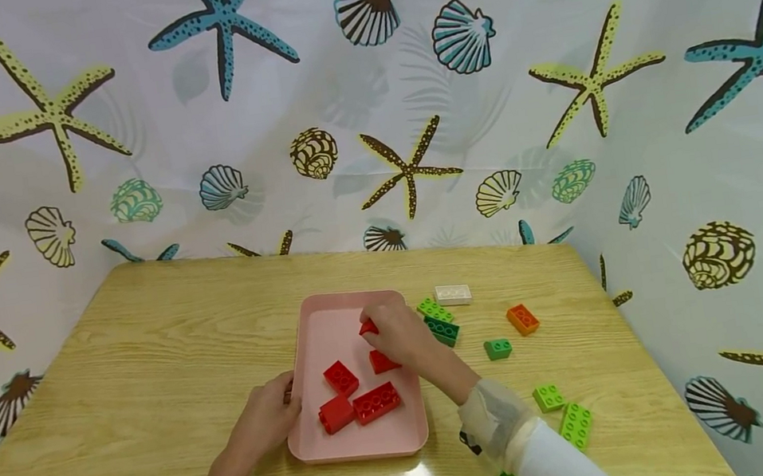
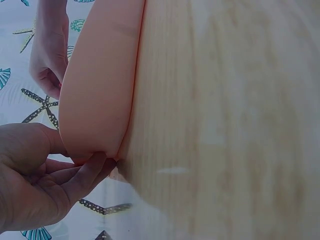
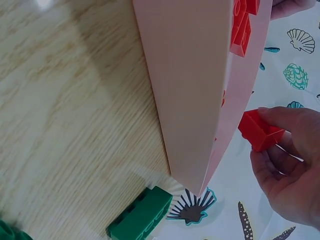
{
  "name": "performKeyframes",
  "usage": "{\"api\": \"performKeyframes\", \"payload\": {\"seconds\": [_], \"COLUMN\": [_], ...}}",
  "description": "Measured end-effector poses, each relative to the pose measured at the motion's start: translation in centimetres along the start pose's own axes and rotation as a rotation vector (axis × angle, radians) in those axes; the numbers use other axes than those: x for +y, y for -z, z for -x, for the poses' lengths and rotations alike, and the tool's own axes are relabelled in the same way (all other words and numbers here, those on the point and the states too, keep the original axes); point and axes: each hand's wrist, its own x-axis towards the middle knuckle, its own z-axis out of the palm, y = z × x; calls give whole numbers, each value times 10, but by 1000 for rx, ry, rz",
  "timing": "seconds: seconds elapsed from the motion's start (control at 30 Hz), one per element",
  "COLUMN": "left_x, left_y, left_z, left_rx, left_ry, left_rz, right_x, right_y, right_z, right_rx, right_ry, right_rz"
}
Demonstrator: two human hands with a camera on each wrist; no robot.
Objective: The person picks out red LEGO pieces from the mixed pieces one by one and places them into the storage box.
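A pink tray [image 1: 325, 334] stands on the table with several red toy bricks in it, among them a long brick [image 1: 377, 403] and a tall brick [image 1: 336, 414]. My left hand [image 1: 267, 414] grips the tray's left wall; in the left wrist view the thumb and fingers of that hand [image 2: 47, 182] close on its edge. Over the far right part of the tray, my right hand [image 1: 402, 340] pinches a red brick [image 3: 260, 131] between thumb and fingers. Another red brick [image 1: 383, 361] lies partly hidden under that hand.
Right of the tray lie a white brick [image 1: 453, 294], an orange brick [image 1: 522, 319], a dark green brick [image 1: 443, 330] and several other green ones, such as a long light green brick [image 1: 576, 426]. A patterned cloth [image 1: 365, 111] hangs behind the wooden table [image 1: 152, 365].
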Motion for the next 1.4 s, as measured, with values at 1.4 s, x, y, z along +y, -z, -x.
{"api": "performKeyframes", "payload": {"seconds": [1.4], "left_x": [-2], "left_y": [0], "left_z": [0], "left_rx": [-4], "left_ry": [10], "left_rz": [34], "right_x": [-14], "right_y": [-20], "right_z": [-20], "right_rx": [-64], "right_ry": [33], "right_rz": [35]}}
